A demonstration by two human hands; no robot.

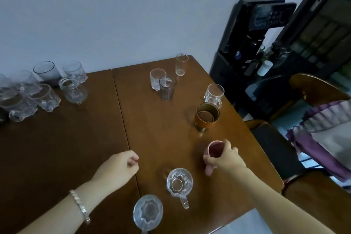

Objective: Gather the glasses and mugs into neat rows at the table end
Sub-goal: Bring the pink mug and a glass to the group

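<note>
My right hand (pixel 224 157) grips a small pink mug (pixel 215 149) near the table's right edge. My left hand (pixel 118 170) hovers over the wooden table (pixel 66 148) with fingers curled and nothing in it. A clear glass mug (pixel 179 181) with a handle and a fluted clear glass (pixel 148 211) stand close to me. Farther off are an amber cup (pixel 207 117), a clear dimpled glass (pixel 214 94), a dark ribbed glass (pixel 166 87), a clear tumbler (pixel 156 79) and a tall narrow glass (pixel 181 64). Several glasses and a jar (pixel 73 90) stand grouped at the far left end.
The table's back edge meets a pale wall. A black water dispenser (pixel 252 47) stands beyond the right corner. A wooden chair (pixel 315 89) with purple and white cloth (pixel 322 129) sits to the right of the table.
</note>
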